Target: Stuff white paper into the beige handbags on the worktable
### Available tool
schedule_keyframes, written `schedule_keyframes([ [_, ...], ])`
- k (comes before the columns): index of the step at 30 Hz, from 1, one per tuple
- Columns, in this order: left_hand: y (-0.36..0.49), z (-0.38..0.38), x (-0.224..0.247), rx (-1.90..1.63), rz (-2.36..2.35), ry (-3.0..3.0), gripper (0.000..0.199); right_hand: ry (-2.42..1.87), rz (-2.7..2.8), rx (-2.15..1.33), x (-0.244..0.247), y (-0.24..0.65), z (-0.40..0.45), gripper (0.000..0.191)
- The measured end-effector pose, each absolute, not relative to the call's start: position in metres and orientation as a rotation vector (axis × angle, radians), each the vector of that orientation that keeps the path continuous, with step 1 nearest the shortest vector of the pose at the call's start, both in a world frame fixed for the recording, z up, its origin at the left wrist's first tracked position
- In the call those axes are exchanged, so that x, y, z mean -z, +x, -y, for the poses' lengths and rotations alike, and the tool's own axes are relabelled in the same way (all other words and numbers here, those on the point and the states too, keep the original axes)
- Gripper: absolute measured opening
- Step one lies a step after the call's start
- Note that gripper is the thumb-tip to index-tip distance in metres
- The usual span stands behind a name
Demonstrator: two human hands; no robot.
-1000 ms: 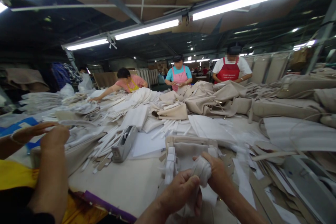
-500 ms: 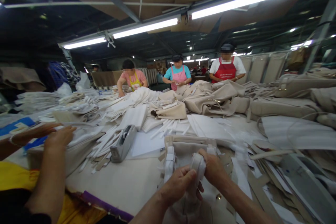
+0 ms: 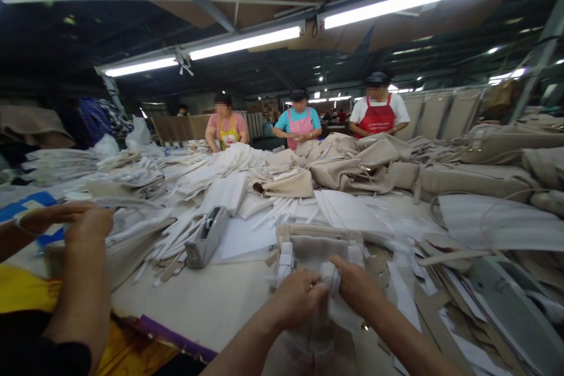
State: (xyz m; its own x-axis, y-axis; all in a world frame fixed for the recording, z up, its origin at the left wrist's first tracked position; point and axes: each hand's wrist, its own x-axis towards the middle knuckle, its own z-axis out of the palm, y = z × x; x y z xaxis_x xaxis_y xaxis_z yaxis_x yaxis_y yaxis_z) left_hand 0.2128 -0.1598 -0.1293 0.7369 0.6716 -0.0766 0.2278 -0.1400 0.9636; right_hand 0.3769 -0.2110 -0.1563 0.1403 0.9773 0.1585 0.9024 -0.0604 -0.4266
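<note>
Two hands, lower centre of the head view: left hand (image 3: 296, 299) and right hand (image 3: 352, 285), fingers (image 3: 348, 273) curled and pinching a white wrap (image 3: 330, 278) from both sides; whether paper or cloth, not clear. One beige bag (image 3: 319, 249), soft and matte, lay on the table (image 3: 194, 305) directly under the hands, with a stiff band along its far edge. State: one white-bound section (image 3: 285, 264) finished at the bag's left; the section between the hands was bunched, not smoothed flat.

Around it: a grey tape dispenser (image 3: 207, 238), upper left of the bag, beside white strips (image 3: 176, 241). Many more beige bags (image 3: 352, 164) were heaped at upper centre, with white sheets (image 3: 224, 192) before them and cardboard pieces (image 3: 440, 299) at lower right.

Three co-workers (image 3: 299, 123) stood across the table in aprons. A fourth person's hands (image 3: 83, 226) worked a beige bag (image 3: 127, 241) at far left, fingers spread.
</note>
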Motion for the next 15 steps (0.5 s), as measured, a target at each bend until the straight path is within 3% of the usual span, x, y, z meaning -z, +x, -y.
schedule_keyframes([
  [5,0.217,0.138,0.126,-0.310,-0.634,1.838,0.010,-1.907,1.690,-0.438,0.172,0.381,0.203,0.016],
  [8,0.226,0.137,0.140,-0.254,-0.635,1.792,0.014,-1.914,1.640,-0.534,0.183,0.380,0.200,0.025],
  [15,0.234,0.144,0.167,-0.194,-0.877,1.572,0.027,-2.032,1.690,-0.449,0.195,0.379,0.208,0.023],
])
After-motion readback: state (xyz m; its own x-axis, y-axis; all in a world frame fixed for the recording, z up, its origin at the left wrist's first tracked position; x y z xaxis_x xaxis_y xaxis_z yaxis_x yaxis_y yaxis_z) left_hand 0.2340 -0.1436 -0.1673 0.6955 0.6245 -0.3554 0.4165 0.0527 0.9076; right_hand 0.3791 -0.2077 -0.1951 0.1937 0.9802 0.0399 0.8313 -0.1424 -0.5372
